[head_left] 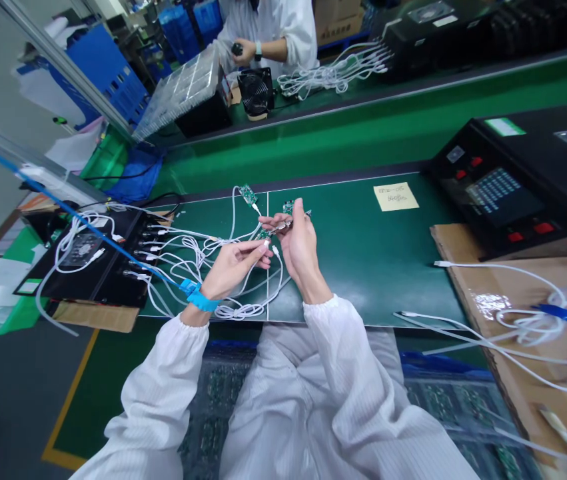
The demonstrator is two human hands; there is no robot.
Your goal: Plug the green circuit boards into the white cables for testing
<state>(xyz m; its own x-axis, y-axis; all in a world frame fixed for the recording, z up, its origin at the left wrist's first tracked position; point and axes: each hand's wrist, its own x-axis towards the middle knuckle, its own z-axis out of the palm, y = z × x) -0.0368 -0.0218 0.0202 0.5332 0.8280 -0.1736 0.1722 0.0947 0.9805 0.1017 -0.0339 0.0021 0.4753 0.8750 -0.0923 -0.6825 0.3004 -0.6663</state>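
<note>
My left hand (233,267), with a blue strap round its wrist, pinches the white plug (266,244) of a cable. In front of it, my right hand (300,250) is closed round a small circuit board (279,227), partly hidden by the fingers. The plug is close to the board's near end; whether it is seated I cannot tell. Just beyond my hands lies another green circuit board (248,195) with a white cable on it. More board edges (288,207) show behind my right fingers. A loose white connector (276,251) hangs between my hands.
Tangled white cables (196,250) run left to a black box (98,260). A yellow note (396,197) lies on the green bench mat (353,267). At right stand a black device with a display (503,193) and coiled cables (538,320) on cardboard. A co-worker's hand (246,52) shows opposite.
</note>
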